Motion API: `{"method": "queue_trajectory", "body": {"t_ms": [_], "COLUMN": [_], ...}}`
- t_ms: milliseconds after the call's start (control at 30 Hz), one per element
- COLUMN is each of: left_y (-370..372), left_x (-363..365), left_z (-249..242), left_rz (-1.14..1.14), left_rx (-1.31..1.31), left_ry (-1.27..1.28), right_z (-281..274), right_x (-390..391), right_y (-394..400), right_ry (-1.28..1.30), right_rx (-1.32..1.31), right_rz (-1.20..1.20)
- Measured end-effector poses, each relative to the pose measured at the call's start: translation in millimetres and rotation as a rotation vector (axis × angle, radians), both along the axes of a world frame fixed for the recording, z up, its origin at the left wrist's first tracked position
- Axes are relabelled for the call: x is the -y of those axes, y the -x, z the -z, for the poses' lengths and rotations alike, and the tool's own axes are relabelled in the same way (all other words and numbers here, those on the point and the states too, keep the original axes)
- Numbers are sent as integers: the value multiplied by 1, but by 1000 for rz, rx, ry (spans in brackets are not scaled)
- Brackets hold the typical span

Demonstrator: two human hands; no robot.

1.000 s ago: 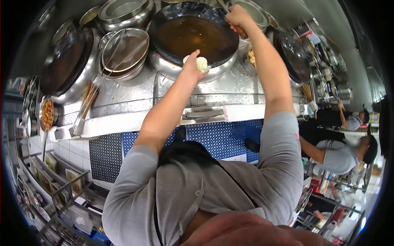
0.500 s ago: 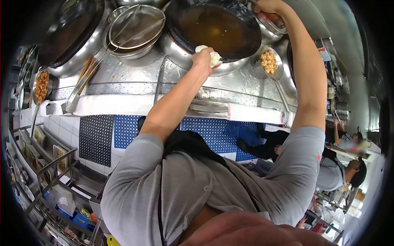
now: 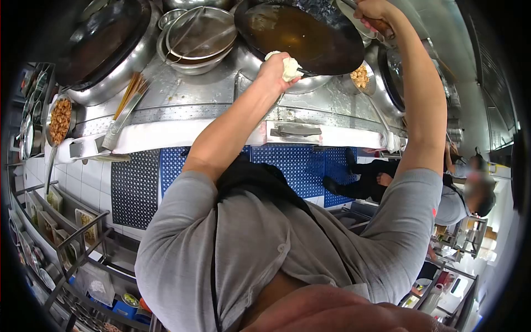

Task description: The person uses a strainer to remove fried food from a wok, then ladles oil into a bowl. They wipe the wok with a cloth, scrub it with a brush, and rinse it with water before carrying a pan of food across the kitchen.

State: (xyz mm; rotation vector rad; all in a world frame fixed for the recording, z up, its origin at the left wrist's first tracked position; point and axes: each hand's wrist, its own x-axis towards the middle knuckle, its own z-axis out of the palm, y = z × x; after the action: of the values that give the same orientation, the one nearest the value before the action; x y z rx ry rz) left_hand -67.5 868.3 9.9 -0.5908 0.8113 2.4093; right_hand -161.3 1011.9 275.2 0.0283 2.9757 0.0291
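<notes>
My left hand point(image 3: 276, 74) is closed around a folded white cloth point(image 3: 291, 67) at the near rim of a black wok point(image 3: 340, 50). Brown liquid, which looks like oil, lies in the wok. Off the wok's far right side, my right hand point(image 3: 375, 12) is wrapped round a brown wooden handle point(image 3: 381, 27); the tool's working end is hard to make out. Left of the wok, a round mesh strainer point(image 3: 202, 33) rests over a metal bowl point(image 3: 193, 69).
A second dark wok point(image 3: 105, 44) stands at the left. Strainers hold browned pieces point(image 3: 60, 122) at far left and pale golden pieces point(image 3: 360, 76) at right. Skewers and tongs point(image 3: 127, 110) lie on the steel counter point(image 3: 182, 91). Another person's legs point(image 3: 365, 180) are on the right.
The wok appears tilted more toward me, its near rim still at the cloth. My right hand now shows a wooden handle in it. The whole view has shifted slightly.
</notes>
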Motion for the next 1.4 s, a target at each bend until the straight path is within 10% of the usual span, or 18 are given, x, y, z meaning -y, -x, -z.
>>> {"method": "queue_trajectory", "body": {"t_ms": [1400], "left_y": [-49], "left_x": [130], "left_z": [-9], "left_rz": [178], "left_rx": [-116], "left_ry": [-228], "right_z": [-40], "right_x": [158], "right_y": [-78], "right_ry": [-107], "right_rx": [-78], "right_rz": [148]}}
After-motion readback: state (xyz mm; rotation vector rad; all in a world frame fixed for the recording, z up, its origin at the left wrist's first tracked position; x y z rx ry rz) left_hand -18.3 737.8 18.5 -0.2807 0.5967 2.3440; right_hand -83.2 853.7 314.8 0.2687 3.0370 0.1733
